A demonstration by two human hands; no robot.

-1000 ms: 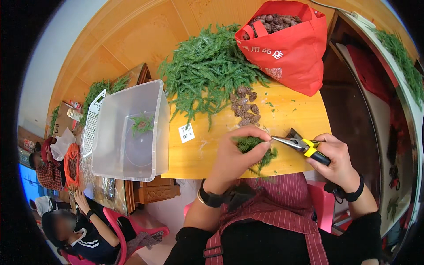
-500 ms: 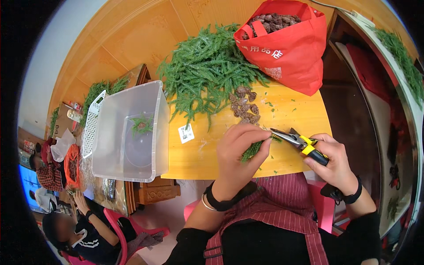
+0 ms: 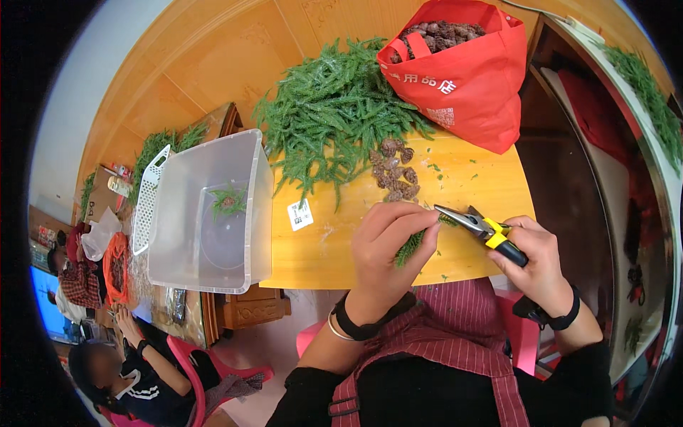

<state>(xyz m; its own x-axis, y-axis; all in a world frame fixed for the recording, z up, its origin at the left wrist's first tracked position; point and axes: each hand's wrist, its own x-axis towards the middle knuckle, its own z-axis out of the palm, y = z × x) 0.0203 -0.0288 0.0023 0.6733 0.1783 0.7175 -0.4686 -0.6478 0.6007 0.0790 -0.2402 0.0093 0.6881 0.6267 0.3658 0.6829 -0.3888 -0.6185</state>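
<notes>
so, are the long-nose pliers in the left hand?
No, the right hand grips the yellow-and-black long-nose pliers, while the left hand pinches a green needled sprig.

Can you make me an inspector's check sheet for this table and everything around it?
Surface: yellow table, partly covered.
Things in use: pliers; sprig; green pile at the back; loose cones; red bag with more cones at its open top; clear tub on the left, with a small green piece inside.
Clutter: green bits scattered about; white label beside the pile.
Hands: left hand pinches the sprig; right hand grips the pliers, tips close to the left fingertips.
Cables: thin pale cord at top right.
Surroundings: wood wall behind; seated person at lower left.
</notes>
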